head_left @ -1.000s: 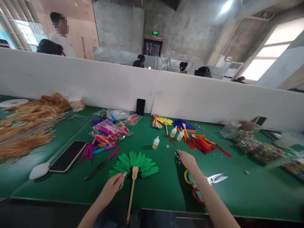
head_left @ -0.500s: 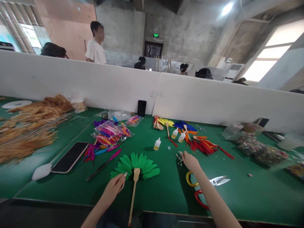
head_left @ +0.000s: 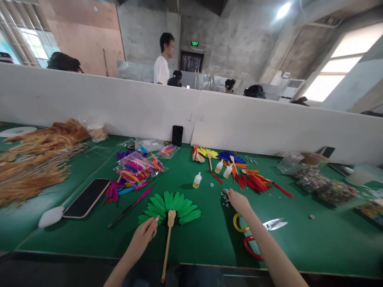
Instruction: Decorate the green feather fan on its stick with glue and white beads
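Note:
A green feather fan point(head_left: 172, 207) with a pale wooden handle lies in front of me, handle toward the table's near edge. Beside its left feathers is my left hand point(head_left: 146, 229), fingers closed, with a small pale tip sticking out that I cannot identify. My right hand point(head_left: 238, 200) reaches down to a scatter of small white beads point(head_left: 225, 198), its fingertips pinched at their edge. Whether a bead is between those fingers is hidden. Scissors point(head_left: 273, 224) with one yellow and one red handle loop lie under my right forearm.
Small glue bottles point(head_left: 197, 180) stand beyond the fan. Yellow point(head_left: 208, 152), blue point(head_left: 230, 156) and red point(head_left: 259, 183) feather pieces lie behind the beads. Bagged feathers point(head_left: 134, 165), a phone point(head_left: 86, 198) and tan fibres point(head_left: 60, 139) are leftward; bags of beads point(head_left: 314, 179) sit right.
Both hands keep nearly the same place and pose. Behind the partition, a person in a white shirt has moved to the right. The view has shifted slightly.

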`<state>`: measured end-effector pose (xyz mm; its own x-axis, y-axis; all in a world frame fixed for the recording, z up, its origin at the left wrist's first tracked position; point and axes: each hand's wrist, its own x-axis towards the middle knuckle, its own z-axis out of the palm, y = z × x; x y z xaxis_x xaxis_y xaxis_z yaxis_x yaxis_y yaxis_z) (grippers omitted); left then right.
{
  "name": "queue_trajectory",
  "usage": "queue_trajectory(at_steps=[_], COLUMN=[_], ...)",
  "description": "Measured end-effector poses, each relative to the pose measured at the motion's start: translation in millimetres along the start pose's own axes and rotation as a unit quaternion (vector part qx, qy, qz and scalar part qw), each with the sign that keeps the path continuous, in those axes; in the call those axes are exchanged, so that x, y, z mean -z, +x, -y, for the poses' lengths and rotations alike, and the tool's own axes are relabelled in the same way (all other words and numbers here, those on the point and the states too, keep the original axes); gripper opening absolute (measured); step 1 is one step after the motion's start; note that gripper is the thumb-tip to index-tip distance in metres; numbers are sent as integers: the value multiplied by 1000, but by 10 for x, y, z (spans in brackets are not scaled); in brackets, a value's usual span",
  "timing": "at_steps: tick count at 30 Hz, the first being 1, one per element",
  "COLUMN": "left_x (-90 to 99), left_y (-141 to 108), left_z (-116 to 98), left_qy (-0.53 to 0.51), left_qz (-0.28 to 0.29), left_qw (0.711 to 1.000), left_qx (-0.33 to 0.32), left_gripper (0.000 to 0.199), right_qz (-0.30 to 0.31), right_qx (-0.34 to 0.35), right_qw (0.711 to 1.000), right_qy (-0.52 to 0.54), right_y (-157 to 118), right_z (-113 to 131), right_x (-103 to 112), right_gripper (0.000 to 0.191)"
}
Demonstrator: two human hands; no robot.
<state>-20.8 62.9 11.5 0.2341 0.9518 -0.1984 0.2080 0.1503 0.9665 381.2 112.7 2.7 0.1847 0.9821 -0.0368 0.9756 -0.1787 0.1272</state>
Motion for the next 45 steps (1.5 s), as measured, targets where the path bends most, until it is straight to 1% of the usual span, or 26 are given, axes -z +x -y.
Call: queue_trajectory(at_steps=[10,14,23,29,38,45], left_x=[-7,-1,-12,-10,-18,-16], left_y=[12,7,-4,-4,-7,-9], left_z=[-9,0,-42,-37,-18,0], left_qy=[7,8,5,10,0,1], left_qz=[-5,-1,0,2,-11,-5], left_qw=[1000,1000,1000,1000,1000,1000], left_qx=[5,2,19,19,16,-3], left_gripper=[52,52,54,54,51,49], right_qz=[29,38,48,46,18,28], right_qx=[-22,-29,-38,-36,-35,-31], right_qw=[999,998,997,997,999,998], right_qy=[34,40,44,43,37,47], right_y=[13,5,-36,-67,-89,-92], right_z=[-29,-25,-50,-73,-49,-34], right_x=[105,131,160,174,183,212], right_gripper=[19,18,17,15,22,21])
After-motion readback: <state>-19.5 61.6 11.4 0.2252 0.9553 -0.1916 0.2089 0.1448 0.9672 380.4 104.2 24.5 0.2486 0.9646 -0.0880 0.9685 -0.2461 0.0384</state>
